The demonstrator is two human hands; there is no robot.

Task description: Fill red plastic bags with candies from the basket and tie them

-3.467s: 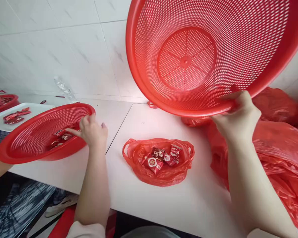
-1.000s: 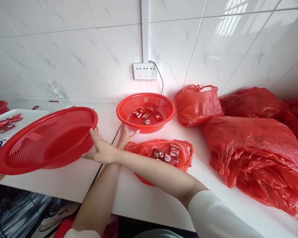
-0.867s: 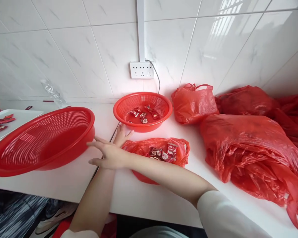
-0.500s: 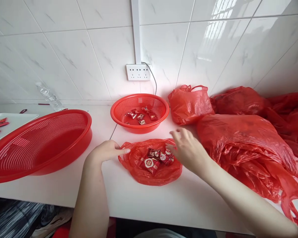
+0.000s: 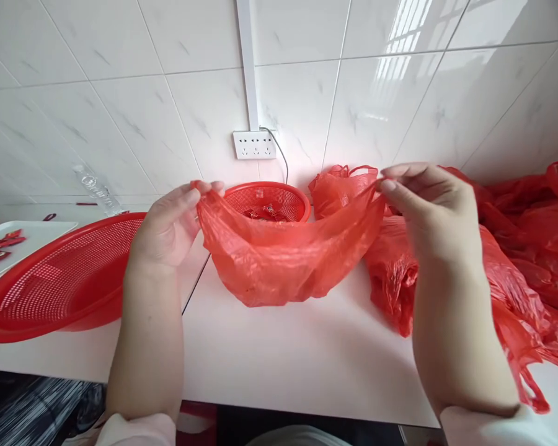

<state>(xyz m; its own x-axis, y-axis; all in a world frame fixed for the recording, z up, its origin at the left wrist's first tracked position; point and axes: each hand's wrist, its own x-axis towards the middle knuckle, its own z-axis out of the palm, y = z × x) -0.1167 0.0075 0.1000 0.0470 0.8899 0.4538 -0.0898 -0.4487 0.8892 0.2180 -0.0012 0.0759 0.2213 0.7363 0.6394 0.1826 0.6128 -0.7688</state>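
Pale tiled wall (image 5: 297, 111), white bench (image 5: 302, 365) below. Left hand (image 5: 167, 226) and right hand (image 5: 439, 210) each pinch an upper end of a red bag (image 5: 283, 260), stretched between them over the bench, in front of a red basket (image 5: 267, 197). Bag: thin, translucent film, creased, shiny in places, top edge dipping, belly sagging and rounded.

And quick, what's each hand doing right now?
Left hand: closed, pinching one end of the bag.
Right hand: closed, pinching the other end.
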